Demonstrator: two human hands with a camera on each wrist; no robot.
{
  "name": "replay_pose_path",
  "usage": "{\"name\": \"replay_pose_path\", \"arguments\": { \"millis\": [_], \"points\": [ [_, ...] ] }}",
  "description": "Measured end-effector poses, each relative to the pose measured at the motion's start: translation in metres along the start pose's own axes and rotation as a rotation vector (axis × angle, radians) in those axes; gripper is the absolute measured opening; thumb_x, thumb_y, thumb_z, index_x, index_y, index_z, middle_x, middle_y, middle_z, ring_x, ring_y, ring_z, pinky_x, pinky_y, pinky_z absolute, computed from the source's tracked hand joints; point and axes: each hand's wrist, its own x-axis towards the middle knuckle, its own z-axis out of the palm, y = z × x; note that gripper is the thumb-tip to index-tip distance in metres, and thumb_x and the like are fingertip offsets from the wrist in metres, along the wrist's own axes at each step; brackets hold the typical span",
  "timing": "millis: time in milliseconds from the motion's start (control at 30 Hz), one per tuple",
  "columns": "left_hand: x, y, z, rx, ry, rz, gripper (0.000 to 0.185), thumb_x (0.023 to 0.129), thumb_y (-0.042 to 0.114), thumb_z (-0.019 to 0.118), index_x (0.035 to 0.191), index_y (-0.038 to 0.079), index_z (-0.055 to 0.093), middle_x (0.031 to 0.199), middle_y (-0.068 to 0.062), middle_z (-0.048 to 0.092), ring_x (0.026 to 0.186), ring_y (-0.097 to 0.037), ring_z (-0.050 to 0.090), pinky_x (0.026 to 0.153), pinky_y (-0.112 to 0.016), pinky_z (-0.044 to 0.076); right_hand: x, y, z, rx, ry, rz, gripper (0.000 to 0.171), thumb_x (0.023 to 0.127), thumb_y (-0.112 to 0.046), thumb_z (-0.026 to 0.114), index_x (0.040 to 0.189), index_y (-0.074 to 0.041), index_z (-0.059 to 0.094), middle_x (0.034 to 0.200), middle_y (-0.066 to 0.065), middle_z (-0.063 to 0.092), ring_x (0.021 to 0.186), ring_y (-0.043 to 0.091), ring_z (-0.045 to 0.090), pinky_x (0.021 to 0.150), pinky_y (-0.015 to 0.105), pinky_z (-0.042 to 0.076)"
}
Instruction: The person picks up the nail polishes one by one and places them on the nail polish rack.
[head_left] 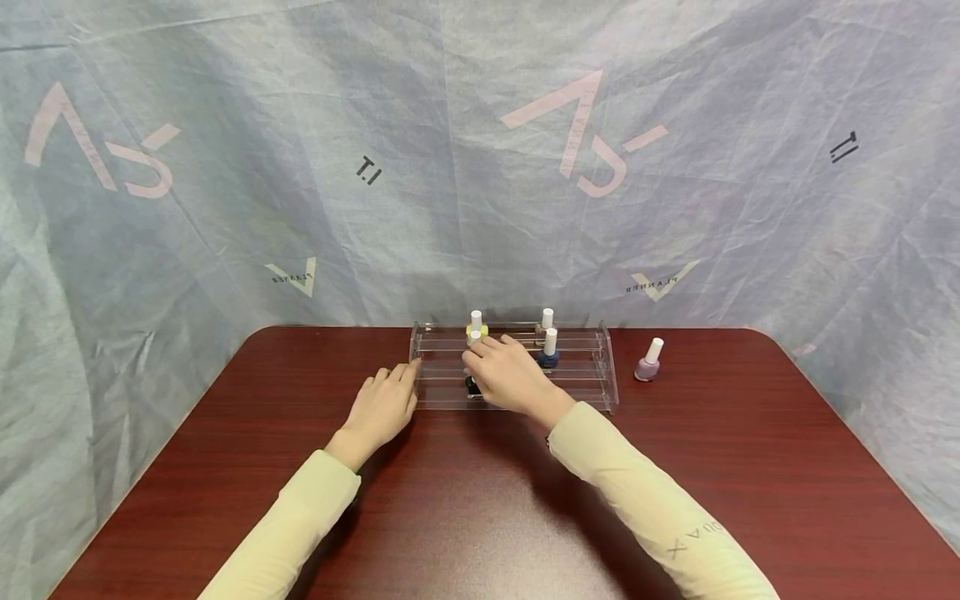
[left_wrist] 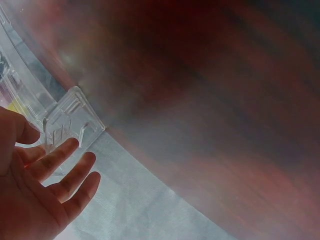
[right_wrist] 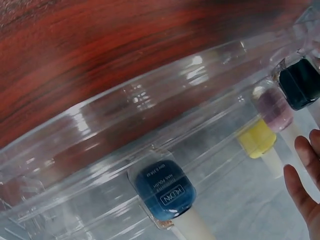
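Observation:
A clear tiered rack [head_left: 442,393] stands near the table's back edge. My left hand [head_left: 381,406] touches its left end, fingers loosely extended in the left wrist view. At the front tier my right hand [head_left: 512,372] bends over a dark green nail polish bottle [right_wrist: 301,83] and seems to pinch its upper part, though the contact is mostly hidden. Behind that bottle stand a pink-purple one [right_wrist: 275,110] and a yellow one [right_wrist: 257,139]. A blue nail polish bottle [head_left: 549,357] occupies the rack's right half, with another white-capped bottle [head_left: 547,318] behind it.
On the table, right of the rack, stands a lavender nail polish bottle [head_left: 647,367] with a white cap. The reddish-brown table [head_left: 480,500] meets a grey printed cloth [head_left: 450,208] along its back.

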Motion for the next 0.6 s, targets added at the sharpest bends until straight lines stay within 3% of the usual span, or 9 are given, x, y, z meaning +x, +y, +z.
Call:
{"name": "replay_pose_path", "arguments": {
  "millis": [600],
  "points": [
    [0.0, 0.0, 0.001, 0.016, 0.003, 0.003, 0.048, 0.09, 0.018, 0.05, 0.136, 0.007, 0.042, 0.122, -0.01, 0.056, 0.103, -0.033, 0.054, 0.082, -0.045, 0.046, -0.002, -0.005, 0.012, -0.003, -0.007, 0.013, 0.01, 0.087, -0.022, 0.058, 0.081, -0.014, 0.059, 0.079, -0.001, 0.061, 0.078, 0.017, 0.058, 0.058, 0.03, 0.041]
  ]
}}
